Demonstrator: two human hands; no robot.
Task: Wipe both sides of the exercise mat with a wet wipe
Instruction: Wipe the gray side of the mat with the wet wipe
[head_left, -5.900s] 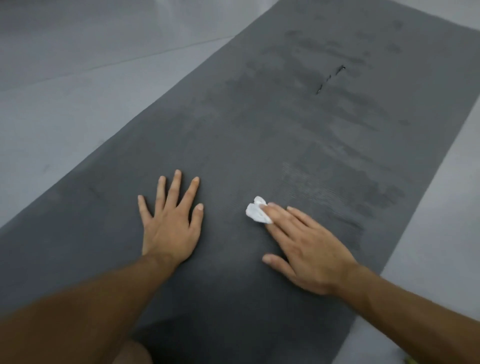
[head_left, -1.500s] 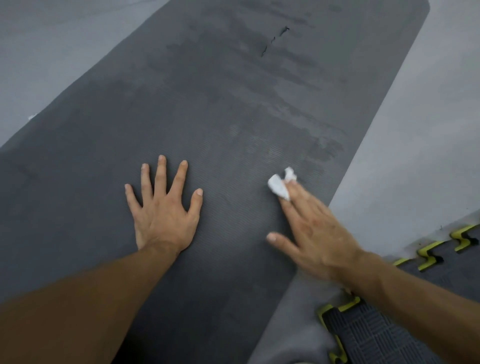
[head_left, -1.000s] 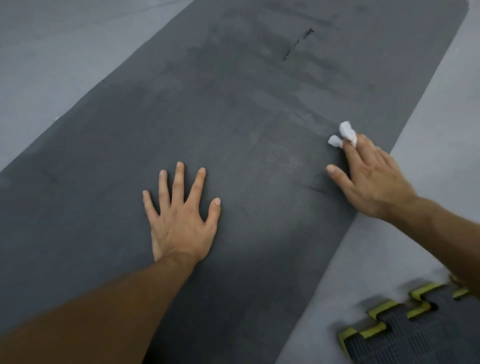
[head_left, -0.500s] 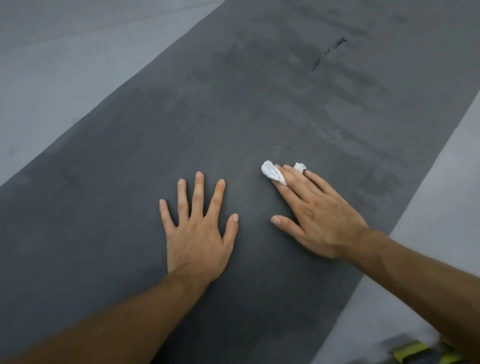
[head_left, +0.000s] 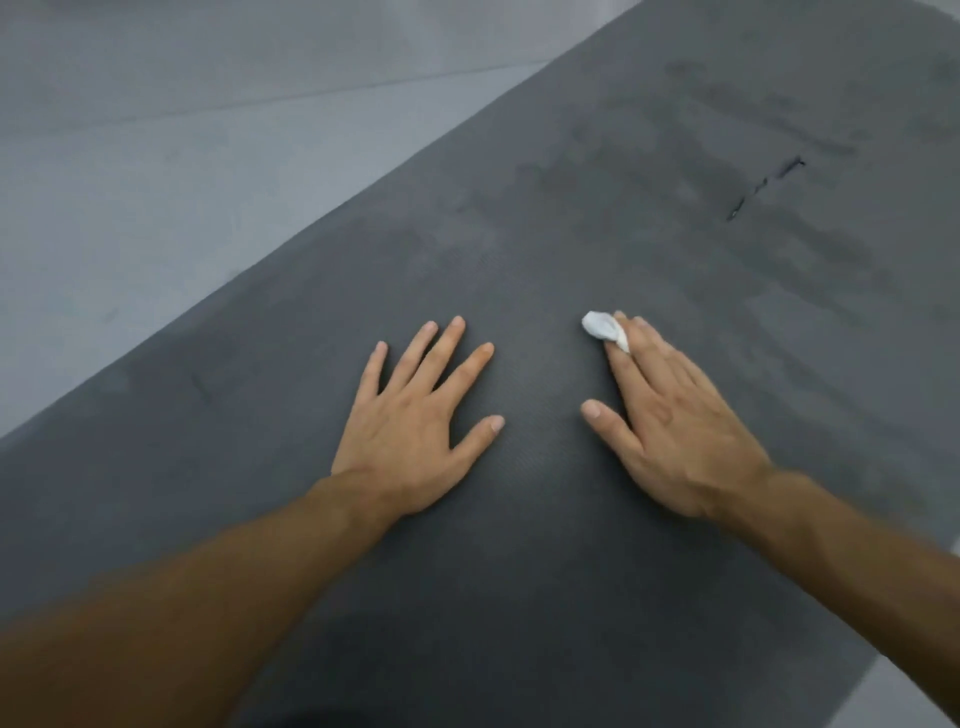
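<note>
Currently, the exercise mat (head_left: 519, 545) lies flat on the grey floor (head_left: 156, 182). The left hand (head_left: 410, 431) rests palm-down near the mat's middle, fingers straight and spread, grasping nothing. The right hand (head_left: 670, 431) lies beside it on the mat, fingers extended, pressing the crumpled white wet wipe (head_left: 602, 328) against the mat surface. A dark slit (head_left: 763, 187) marks the mat's far portion.

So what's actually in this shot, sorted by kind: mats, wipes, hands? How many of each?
exercise mat, dark grey: 1
wet wipe, white: 1
hands: 2, the left hand flat on the mat and the right hand pressing the wipe
Total: 4
</note>
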